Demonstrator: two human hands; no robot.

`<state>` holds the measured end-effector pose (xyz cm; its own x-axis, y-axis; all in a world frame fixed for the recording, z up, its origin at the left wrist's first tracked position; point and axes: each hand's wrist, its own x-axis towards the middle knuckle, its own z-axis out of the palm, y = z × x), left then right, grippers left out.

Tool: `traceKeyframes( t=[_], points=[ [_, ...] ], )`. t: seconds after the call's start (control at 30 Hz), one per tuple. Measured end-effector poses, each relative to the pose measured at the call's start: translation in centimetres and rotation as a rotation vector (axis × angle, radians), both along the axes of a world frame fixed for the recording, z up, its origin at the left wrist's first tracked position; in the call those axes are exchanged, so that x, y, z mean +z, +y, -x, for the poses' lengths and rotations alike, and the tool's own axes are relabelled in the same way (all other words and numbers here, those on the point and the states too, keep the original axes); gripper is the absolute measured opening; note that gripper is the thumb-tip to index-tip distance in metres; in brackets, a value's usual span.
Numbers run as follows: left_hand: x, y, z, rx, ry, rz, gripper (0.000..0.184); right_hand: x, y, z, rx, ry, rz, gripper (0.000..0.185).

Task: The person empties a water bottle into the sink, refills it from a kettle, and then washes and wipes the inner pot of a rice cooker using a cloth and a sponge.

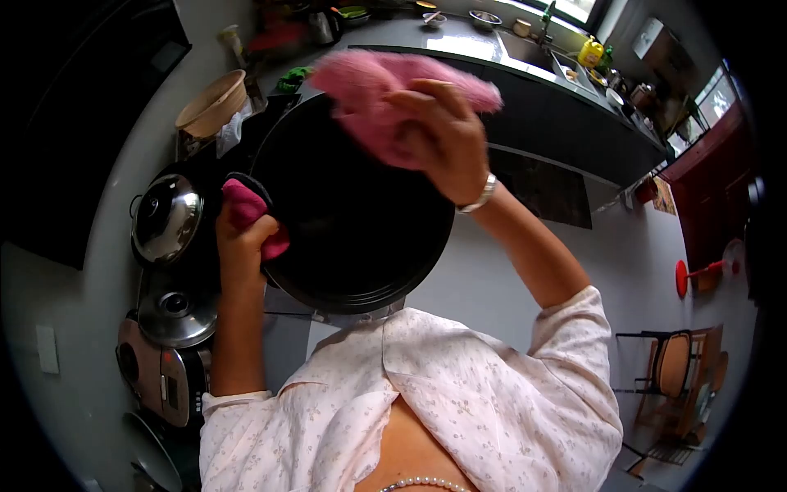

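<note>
A large round black pan [352, 221] fills the middle of the view, its dark inside facing me. At its left rim my left hand [242, 238] is closed round a dark pink cloth [244, 202], which is wrapped about the pan's handle. The handle itself is mostly hidden. My right hand [447, 143] grips a lighter pink cloth [369, 90] over the pan's upper right part. That cloth is bunched under the fingers, its ends blurred by motion. Whether it touches the pan, I cannot tell.
On the left stand a lidded pan [168, 217], another steel lid [176, 318], a rice cooker [168, 381] and a beige basin [211, 102]. A counter [393, 37] with bowls and a sink [525, 51] runs along the back. A chair [672, 365] stands at right.
</note>
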<state>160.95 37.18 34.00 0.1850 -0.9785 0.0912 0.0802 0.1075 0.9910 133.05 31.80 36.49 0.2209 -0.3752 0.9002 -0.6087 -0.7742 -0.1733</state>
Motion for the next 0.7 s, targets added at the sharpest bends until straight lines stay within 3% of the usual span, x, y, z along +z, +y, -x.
traceKeyframes(
  t=[0.1, 0.13, 0.2, 0.23, 0.27, 0.4, 0.47, 0.5, 0.57, 0.6, 0.63, 0.7],
  points=[
    [-0.1, 0.2, 1.5, -0.048, 0.057, -0.013, 0.029, -0.6, -1.6, -4.3, 0.035, 0.348, 0.141, 0.036],
    [0.5, 0.5, 2.1, -0.08, 0.096, -0.009, 0.031, -1.1, -1.9, -4.5, 0.027, 0.345, 0.142, 0.036],
    [1.5, 0.9, 2.8, -0.111, 0.137, 0.001, 0.032, -2.3, -3.1, -4.8, 0.179, 0.28, -0.172, 0.034],
    [1.9, 1.2, 3.1, -0.088, 0.136, -0.011, 0.033, -3.1, -5.1, -4.7, 0.166, 0.309, 0.076, 0.038],
    [2.0, 1.5, 3.1, -0.064, 0.134, -0.027, 0.035, -4.5, -6.1, -4.3, 0.169, 0.309, 0.076, 0.038],
    [1.3, 1.8, 2.0, -0.03, 0.14, -0.024, 0.034, -6.2, -7.3, -2.4, 1.047, -0.397, -0.872, 0.045],
    [1.3, 2.1, 1.6, -0.035, 0.135, 0.025, 0.031, -6.9, -7.2, -0.9, 0.35, -0.035, -0.388, 0.037],
    [1.3, 2.2, 1.5, -0.023, 0.135, 0.023, 0.031, -6.0, -6.0, 0.0, -0.053, 0.28, -0.059, 0.036],
    [1.2, 2.1, 1.4, 0.02, 0.119, 0.023, 0.03, -5.8, -5.2, 0.5, -0.314, 0.389, 0.092, 0.041],
    [1.0, 2.1, 1.3, 0.021, 0.133, 0.021, 0.031, -5.0, -4.1, 0.6, -0.324, 0.395, 0.159, 0.05],
    [1.0, 2.2, 1.3, 0.034, 0.135, 0.024, 0.031, -4.6, -3.1, 0.5, -0.366, 0.383, 0.042, 0.054],
    [1.0, 2.2, 1.4, -0.001, 0.093, 0.046, 0.032, -5.0, -2.9, 0.3, -0.474, 0.381, 0.082, 0.054]
  ],
)
